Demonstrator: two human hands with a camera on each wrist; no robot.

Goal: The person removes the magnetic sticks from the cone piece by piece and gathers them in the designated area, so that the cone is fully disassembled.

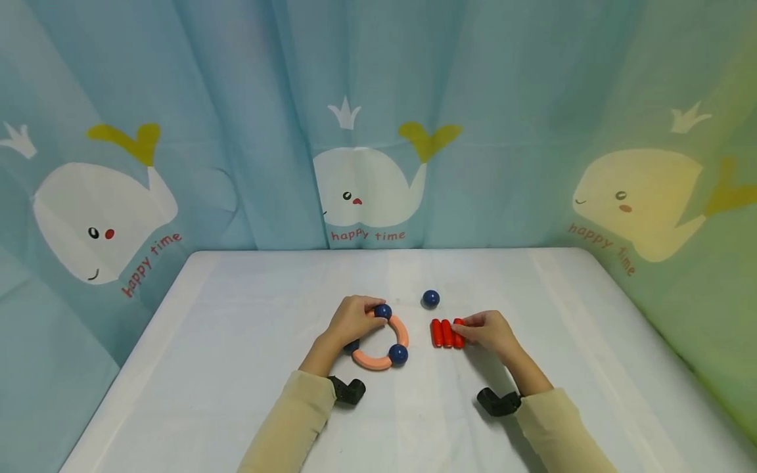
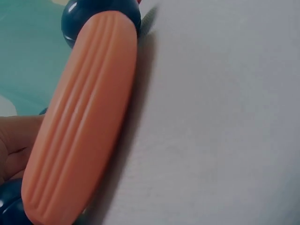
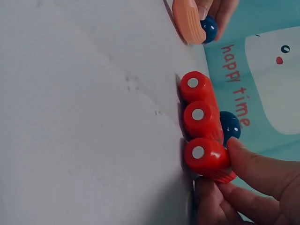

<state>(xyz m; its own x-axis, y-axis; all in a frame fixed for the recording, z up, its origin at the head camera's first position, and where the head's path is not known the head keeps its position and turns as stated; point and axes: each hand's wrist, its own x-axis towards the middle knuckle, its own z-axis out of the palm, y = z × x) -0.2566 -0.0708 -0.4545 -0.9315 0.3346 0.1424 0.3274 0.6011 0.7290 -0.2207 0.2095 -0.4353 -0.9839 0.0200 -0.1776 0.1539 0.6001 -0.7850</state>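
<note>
My left hand (image 1: 350, 320) grips the blue ball (image 1: 383, 311) at the far side of a ring on the table. Curved coral-orange sticks (image 1: 372, 360) and blue balls (image 1: 399, 355) form this ring; part of its left side hides under my hand. Ridges run along a coral stick (image 2: 82, 108) in the left wrist view. To the right, my right hand (image 1: 492, 332) pinches the rightmost of three red rods (image 3: 208, 157) between thumb and fingers. The other two red rods (image 1: 437, 333) lie parallel beside it. Round grey discs show on the rod ends in the right wrist view.
A loose blue ball (image 1: 431, 299) lies behind the red rods. The white table (image 1: 225, 407) ends at the back against a blue curtain (image 1: 503, 131) with whale prints. Black wrist devices (image 1: 499, 402) sit low over the table at both wrists.
</note>
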